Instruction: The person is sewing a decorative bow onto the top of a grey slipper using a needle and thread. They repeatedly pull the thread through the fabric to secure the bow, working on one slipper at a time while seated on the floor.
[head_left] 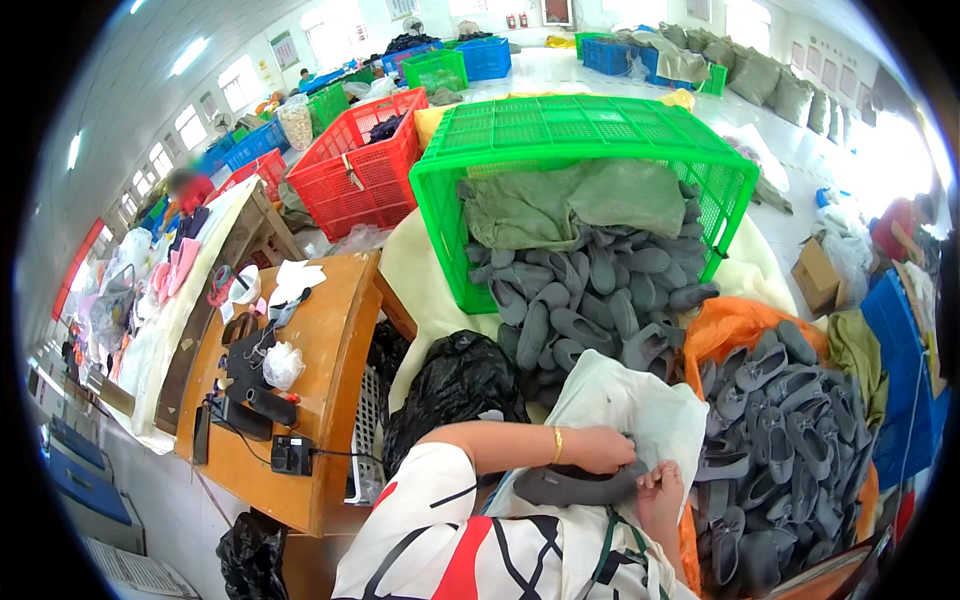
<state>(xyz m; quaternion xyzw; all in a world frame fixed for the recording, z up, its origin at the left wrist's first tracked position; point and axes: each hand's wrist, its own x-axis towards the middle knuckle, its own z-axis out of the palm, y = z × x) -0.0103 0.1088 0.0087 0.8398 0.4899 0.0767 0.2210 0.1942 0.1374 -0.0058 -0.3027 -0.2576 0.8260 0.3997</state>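
A dark grey slip-on shoe (575, 487) lies crosswise in front of my body, above a white cloth or sack (650, 408) over my lap. My left hand (603, 450), a gold bracelet at its wrist, reaches across from the left and is closed on the shoe's upper edge near its right end. Beside that end, my right hand (660, 488) is raised with its fingers pinched together. Whatever lies between those fingertips is too small to make out. Just past the cloth, many loose grey shoes (590, 325) spill from a green plastic crate (590, 135) tipped on its side.
To the right, an orange sack (735, 318) holds a heap of grey shoes (785, 430). A black plastic bag (460, 385) stands left of the cloth. Beyond it is a wooden table (340, 330) with a small black box and cables. A red crate (350, 185) stands behind.
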